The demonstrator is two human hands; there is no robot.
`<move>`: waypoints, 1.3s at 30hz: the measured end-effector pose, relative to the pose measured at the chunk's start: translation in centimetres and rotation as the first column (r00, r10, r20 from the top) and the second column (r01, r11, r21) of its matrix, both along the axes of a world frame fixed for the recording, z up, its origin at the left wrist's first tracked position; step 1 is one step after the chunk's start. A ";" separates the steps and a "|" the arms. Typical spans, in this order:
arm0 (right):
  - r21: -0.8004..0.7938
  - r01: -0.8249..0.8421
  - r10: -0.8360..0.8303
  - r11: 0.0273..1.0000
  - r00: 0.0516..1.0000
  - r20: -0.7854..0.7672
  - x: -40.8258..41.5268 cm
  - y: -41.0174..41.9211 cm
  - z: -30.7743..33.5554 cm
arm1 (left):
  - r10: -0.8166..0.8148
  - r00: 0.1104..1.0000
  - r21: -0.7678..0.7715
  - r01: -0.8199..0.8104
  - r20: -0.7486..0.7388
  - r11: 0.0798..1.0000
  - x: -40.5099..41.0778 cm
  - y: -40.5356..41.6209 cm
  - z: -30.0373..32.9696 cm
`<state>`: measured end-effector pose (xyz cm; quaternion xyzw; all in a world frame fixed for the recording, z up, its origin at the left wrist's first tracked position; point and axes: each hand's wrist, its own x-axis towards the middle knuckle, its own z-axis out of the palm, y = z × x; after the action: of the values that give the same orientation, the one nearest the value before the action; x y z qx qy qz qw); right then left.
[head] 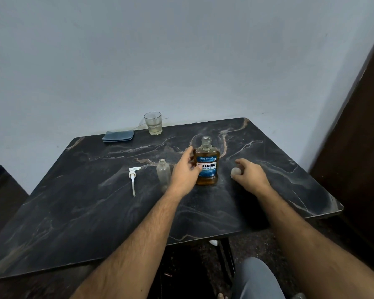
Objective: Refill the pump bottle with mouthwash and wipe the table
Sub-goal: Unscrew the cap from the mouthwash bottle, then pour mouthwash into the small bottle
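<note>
Tabletop (73,212): left hand (185,171) grips mouthwash bottle (206,167).

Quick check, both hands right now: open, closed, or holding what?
Left hand: grips the mouthwash bottle, which stands uncapped on the table.
Right hand: holds the white cap.

We see a clear drinking glass (153,123) standing upright at the far edge of the tabletop, a little pale liquid at its bottom. Behind it rises a plain light wall (181,57), and along the right side we see a dark wooden panel (358,147).
</note>
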<state>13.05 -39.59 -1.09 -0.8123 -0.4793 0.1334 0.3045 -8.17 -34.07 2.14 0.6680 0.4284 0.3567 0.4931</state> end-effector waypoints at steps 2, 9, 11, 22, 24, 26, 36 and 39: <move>0.112 -0.004 0.006 0.994 1.000 -0.020 -0.7 -0.3 0.8 | 0.029 0.999 0.013 -0.029 0.016 1.000 0.0 -0.5 -0.3; 0.387 -0.075 0.236 0.919 0.890 -0.389 -4.2 -0.4 2.7 | 0.231 0.970 0.171 -0.242 0.077 0.955 -1.4 -3.9 -2.5; 0.359 -0.137 0.301 0.923 0.838 -0.456 -4.8 -0.4 3.0 | 0.371 0.917 0.199 -0.395 0.145 0.897 -2.4 -4.9 -3.2; 0.319 -0.198 0.355 0.927 0.737 -0.575 -6.0 1.3 2.0 | 0.545 0.838 0.181 -0.533 -0.019 0.827 -6.5 -1.2 -4.8; 0.317 -0.180 0.338 0.931 0.755 -0.562 -6.3 1.7 1.9 | 0.491 0.868 0.181 -0.473 -0.072 0.862 -6.5 -0.2 -4.9; 0.312 -0.162 0.315 0.936 0.779 -0.542 -6.4 2.2 1.7 | 0.447 0.889 0.187 -0.425 -0.101 0.886 -6.3 0.6 -5.1; 0.411 -0.154 0.361 0.898 0.794 -0.489 -8.3 2.0 1.2 | 0.225 0.974 0.130 -0.227 0.031 0.965 -5.9 -0.3 -4.1; 0.452 -0.176 0.362 0.874 0.858 -0.365 -9.1 1.5 1.1 | 0.137 0.984 0.087 -0.147 0.112 0.985 -6.3 -1.4 -3.5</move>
<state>3.97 -38.06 -0.01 -0.6035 -0.5263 0.2532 0.5429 -14.42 -35.46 -1.32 0.6386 0.4309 0.4456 0.4560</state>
